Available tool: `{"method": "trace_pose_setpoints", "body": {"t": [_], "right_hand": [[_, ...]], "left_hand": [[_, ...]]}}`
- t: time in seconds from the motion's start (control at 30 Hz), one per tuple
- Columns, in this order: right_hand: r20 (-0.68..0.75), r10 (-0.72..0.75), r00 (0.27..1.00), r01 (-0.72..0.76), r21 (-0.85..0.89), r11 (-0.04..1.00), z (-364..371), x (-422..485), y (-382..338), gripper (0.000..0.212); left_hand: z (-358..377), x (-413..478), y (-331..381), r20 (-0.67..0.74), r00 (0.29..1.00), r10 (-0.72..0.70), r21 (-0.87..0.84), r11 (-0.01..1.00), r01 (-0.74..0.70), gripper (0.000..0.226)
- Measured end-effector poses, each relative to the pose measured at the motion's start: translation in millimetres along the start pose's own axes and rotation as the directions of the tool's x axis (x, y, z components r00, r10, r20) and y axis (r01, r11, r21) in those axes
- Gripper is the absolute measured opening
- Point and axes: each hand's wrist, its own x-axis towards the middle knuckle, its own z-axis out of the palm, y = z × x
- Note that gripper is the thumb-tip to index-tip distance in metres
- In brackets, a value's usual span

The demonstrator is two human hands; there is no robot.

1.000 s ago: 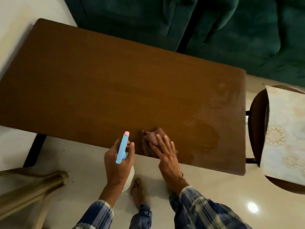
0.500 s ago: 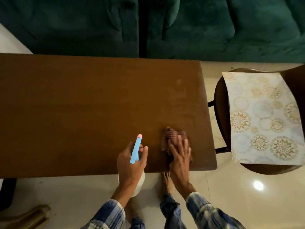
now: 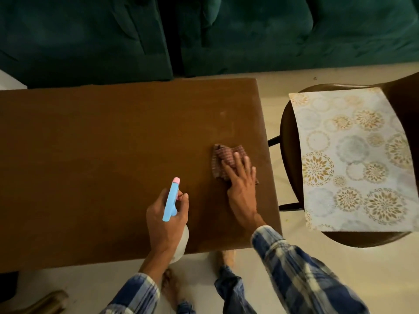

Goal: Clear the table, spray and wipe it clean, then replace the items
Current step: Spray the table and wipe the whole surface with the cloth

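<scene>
From the head camera, your right hand [image 3: 241, 186] lies flat with fingers spread on a crumpled checked cloth [image 3: 223, 160], pressing it onto the smooth brown wooden table [image 3: 102, 155] near its right end. Your left hand [image 3: 166, 219] is wrapped around a spray bottle [image 3: 171, 199] with a slim blue head, pink tip and pale rounded body. Beside the table, a floral patterned mat [image 3: 353, 159] drapes over a dark round chair [image 3: 286, 137].

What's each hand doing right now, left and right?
Left hand: closed around the spray bottle, held over the table.
Right hand: open, fingers spread, pressing the checked cloth flat on it.
</scene>
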Motion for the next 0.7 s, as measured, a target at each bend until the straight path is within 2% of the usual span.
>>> {"method": "trace_pose_setpoints", "body": {"t": [0.17, 0.27, 0.33, 0.53, 0.63, 0.7], "right_hand": [[-0.078, 0.152, 0.985, -0.152, 0.003, 0.988, -22.5, -37.6, 35.6, 0.083], [-0.108, 0.265, 0.958, -0.259, 0.072, 0.963, -10.1, -76.7, 18.1, 0.086], [-0.096, 0.278, 0.956, -0.270, 0.084, 0.959, 4.9, -103.4, -7.5, 0.089], [0.044, 0.102, 0.994, -0.106, 0.125, 0.986, 54.3, -166.4, -111.6, 0.080], [0.100, -0.037, 0.994, 0.028, 0.084, 0.996, 66.6, -192.6, -130.3, 0.096], [0.108, -0.109, 0.988, 0.107, 0.025, 0.994, 63.6, -205.9, -112.5, 0.099]], "left_hand": [[10.7, -1.0, 12.5, 0.044, 0.996, 0.077, -0.033, 0.997, -0.075, 0.012], [6.9, -7.8, 10.9, 0.050, 0.996, 0.076, -0.033, 0.997, -0.074, 0.015], [-2.2, -15.7, 5.9, 0.056, 0.994, 0.094, -0.027, 0.995, -0.093, 0.015], [-46.5, -43.0, -21.4, 0.083, 0.990, 0.116, 0.004, 0.993, -0.117, 0.021], [-66.7, -61.8, -39.4, 0.119, 0.988, 0.094, 0.013, 0.995, -0.096, 0.026], [-76.6, -76.4, -45.7, 0.149, 0.984, 0.097, -0.019, 0.995, -0.095, 0.024]]}}
